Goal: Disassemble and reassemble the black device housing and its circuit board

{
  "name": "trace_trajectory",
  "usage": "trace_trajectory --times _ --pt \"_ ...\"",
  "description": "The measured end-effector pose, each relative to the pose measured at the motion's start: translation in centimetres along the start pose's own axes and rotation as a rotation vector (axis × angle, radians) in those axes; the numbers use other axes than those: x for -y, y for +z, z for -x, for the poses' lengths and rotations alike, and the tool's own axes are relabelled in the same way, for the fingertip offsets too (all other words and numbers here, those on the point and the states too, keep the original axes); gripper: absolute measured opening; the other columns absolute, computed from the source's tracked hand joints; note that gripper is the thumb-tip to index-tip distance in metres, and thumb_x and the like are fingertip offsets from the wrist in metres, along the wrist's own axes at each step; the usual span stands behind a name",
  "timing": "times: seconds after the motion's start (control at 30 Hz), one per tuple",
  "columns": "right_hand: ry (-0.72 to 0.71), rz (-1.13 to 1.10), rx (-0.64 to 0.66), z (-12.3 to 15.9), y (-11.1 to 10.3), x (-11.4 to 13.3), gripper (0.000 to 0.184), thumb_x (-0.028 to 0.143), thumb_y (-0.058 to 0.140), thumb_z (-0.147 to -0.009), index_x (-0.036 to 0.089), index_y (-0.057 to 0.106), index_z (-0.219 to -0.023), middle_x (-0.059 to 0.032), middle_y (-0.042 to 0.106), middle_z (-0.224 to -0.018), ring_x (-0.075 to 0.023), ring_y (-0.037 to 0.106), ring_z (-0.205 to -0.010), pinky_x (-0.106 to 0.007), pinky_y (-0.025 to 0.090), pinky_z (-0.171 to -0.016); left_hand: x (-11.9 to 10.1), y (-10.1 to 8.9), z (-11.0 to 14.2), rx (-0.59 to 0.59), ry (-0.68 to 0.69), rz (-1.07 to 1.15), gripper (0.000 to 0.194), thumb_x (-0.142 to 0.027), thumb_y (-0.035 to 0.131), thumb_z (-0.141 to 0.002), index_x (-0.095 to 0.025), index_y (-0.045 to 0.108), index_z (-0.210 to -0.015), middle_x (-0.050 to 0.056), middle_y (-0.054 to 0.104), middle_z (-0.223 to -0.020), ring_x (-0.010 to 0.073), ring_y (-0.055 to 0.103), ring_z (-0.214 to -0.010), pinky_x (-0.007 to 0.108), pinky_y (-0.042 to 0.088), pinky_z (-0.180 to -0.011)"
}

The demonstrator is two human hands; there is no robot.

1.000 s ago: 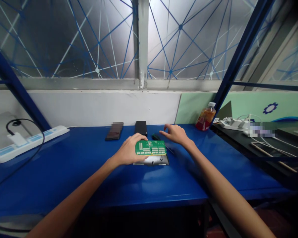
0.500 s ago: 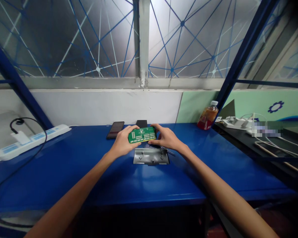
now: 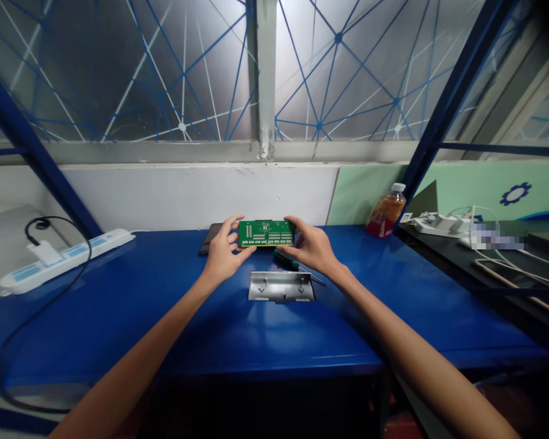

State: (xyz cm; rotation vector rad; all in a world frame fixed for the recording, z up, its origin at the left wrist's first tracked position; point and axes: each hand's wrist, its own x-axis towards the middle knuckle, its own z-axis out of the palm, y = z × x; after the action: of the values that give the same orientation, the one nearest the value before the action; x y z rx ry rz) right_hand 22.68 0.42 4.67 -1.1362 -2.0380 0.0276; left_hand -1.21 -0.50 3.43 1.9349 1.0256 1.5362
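Observation:
A green circuit board (image 3: 266, 233) is held up over the blue desk by its two short ends, its face toward me. My left hand (image 3: 224, 253) pinches the left end between thumb and fingers. The right end sits in the grasp of my right hand (image 3: 315, 247). Beneath the board lies a screwdriver (image 3: 284, 260) with a dark green handle, its shaft pointing right. Nearer to me is a grey curved housing piece (image 3: 281, 286), its inner side up with small posts showing. A dark phone (image 3: 205, 239) lies partly hidden behind my left hand.
On the left, a white power strip (image 3: 68, 262) carries a plug with a black cable. A drink bottle (image 3: 387, 210) stands at the back right beside a blue frame post. Farther right, a dark surface holds white cables and adapters (image 3: 443, 224). The desk's front edge (image 3: 274, 369) faces me.
Both hands have raised the board slightly and moved it a little right, levelling it. More of the screwdriver handle shows now, while the dark block behind is mostly covered.

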Motion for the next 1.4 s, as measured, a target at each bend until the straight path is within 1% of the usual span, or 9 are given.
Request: trace_trajectory --times 0.23,0.43,0.63,0.77,0.87,1.0,1.13,1.27,1.4 --pt "0.005 -0.006 -0.007 0.2 -0.4 0.5 0.064 0.047 0.069 -0.077 0.024 0.048 -0.133 -0.0082 0.065 -0.109 -0.0176 0.062 -0.07 -0.032 0.046 -0.073 -0.5 0.0 -0.1 -0.007 -0.028 0.049 0.063 -0.019 0.074 -0.07 -0.024 0.046 -0.126 0.011 0.055 -0.121 0.0229 0.067 -0.097 0.028 0.06 -0.07" --pt "-0.006 -0.002 -0.022 0.1 -0.6 0.6 0.069 0.048 0.07 -0.077 0.02 0.047 -0.136 -0.009 0.066 -0.107 -0.0208 0.065 -0.076 -0.033 0.047 -0.076 -0.5 -0.1 -0.4 0.003 -0.123 0.125 0.074 -0.021 0.076 -0.067 -0.021 0.046 -0.134 0.011 0.056 -0.118 0.0179 0.068 -0.076 0.026 0.06 -0.056" --pt "0.022 -0.067 -0.032 -0.1 -1.0 0.5 0.073 0.056 0.068 -0.076 0.016 0.052 -0.134 -0.0107 0.069 -0.107 -0.0195 0.067 -0.07 -0.034 0.048 -0.075 -1.4 -0.4 -0.4 0.016 -0.192 0.229 0.078 -0.025 0.083 -0.062 -0.012 0.051 -0.131 0.013 0.065 -0.107 0.0196 0.069 -0.073 0.026 0.056 -0.052" --pt "0.078 -0.121 -0.001 -0.2 -1.7 0.9 0.06 0.06 0.06 -0.082 0.017 0.06 -0.124 -0.0056 0.07 -0.08 -0.0186 0.065 -0.065 -0.031 0.048 -0.069 -2.4 -0.3 -0.2 0.001 -0.233 0.183 0.057 -0.036 0.08 -0.067 -0.006 0.063 -0.113 0.01 0.071 -0.076 0.0189 0.068 -0.061 0.024 0.051 -0.046" --pt "0.107 -0.182 0.027 -0.1 -2.0 1.5 0.047 0.06 0.05 -0.089 0.019 0.066 -0.104 -0.0008 0.065 -0.063 -0.0153 0.061 -0.055 -0.027 0.044 -0.061 -2.8 0.0 -0.1 0.028 -0.262 0.097 0.037 -0.045 0.072 -0.076 -0.009 0.071 -0.08 0.008 0.069 -0.061 0.0155 0.064 -0.051 0.023 0.047 -0.045" --pt "0.15 -0.284 0.074 0.1 -2.2 2.0 0.053 0.058 0.033 -0.096 0.019 0.057 -0.069 0.0021 0.055 -0.044 -0.0129 0.056 -0.046 -0.025 0.043 -0.059 -2.8 0.0 0.1 0.056 -0.301 0.02 0.06 -0.052 0.058 -0.086 -0.016 0.055 -0.038 0.006 0.057 -0.038 0.0127 0.059 -0.039 0.023 0.047 -0.05" --pt "0.201 -0.399 0.107 0.1 -1.9 2.0 0.054 0.059 0.034 -0.096 0.02 0.048 -0.061 0.0029 0.052 -0.039 -0.0124 0.054 -0.04 -0.025 0.042 -0.055 -2.6 -0.1 0.0 0.071 -0.354 0.084 0.066 -0.054 0.057 -0.085 -0.019 0.045 -0.031 0.002 0.047 -0.029 0.012 0.054 -0.032 0.022 0.044 -0.046" --pt "0.265 -0.55 0.149 0.0 -1.4 1.6 0.049 0.06 0.039 -0.093 0.02 0.05 -0.067 0.0052 0.046 -0.036 -0.0133 0.053 -0.035 -0.024 0.036 -0.044 -2.2 -0.1 -0.1 0.116 -0.436 0.188 0.067 -0.057 0.059 -0.083 -0.021 0.04 -0.031 0.0 0.037 -0.025 0.0132 0.051 -0.029 0.023 0.036 -0.038" --pt "0.328 -0.684 0.177 -0.1 -1.1 1.3 0.044 0.059 0.044 -0.091 0.02 0.051 -0.072 0.0069 0.042 -0.036 -0.0144 0.052 -0.033 -0.023 0.031 -0.038 -2.0 0.0 0.0 0.136 -0.468 0.209 0.068 -0.058 0.059 -0.083 -0.021 0.038 -0.03 -0.001 0.034 -0.025 0.0135 0.051 -0.029 0.023 0.037 -0.038"
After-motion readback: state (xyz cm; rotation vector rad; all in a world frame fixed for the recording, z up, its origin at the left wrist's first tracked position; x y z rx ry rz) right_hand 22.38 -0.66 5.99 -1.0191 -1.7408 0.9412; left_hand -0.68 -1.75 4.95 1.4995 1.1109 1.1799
